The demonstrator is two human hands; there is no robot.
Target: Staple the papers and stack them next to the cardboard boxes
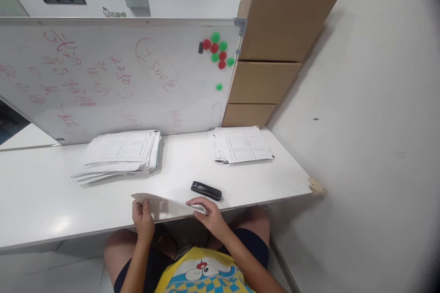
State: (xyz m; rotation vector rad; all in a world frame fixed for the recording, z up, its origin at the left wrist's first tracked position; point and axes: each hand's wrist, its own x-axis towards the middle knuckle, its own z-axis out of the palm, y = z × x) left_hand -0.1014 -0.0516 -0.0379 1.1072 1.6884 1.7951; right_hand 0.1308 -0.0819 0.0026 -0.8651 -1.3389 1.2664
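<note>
Upright and seen nearly edge-on, white paper (168, 207) stands at the table's front edge; whether it is one sheet or more I cannot tell. My left hand (143, 219) is closed on its left end, thumb on the near face. At the right end my right hand (209, 216) has the paper between thumb and forefinger. A black stapler (206, 190) lies on the white table just beyond my right hand, apart from it.
A thick, uneven stack of printed sheets (120, 151) lies at the back left, a smaller stack (242, 144) at the back right. Behind them leans a whiteboard (192, 96) with red writing and round magnets. Cardboard boxes (263, 82) are piled by the right wall.
</note>
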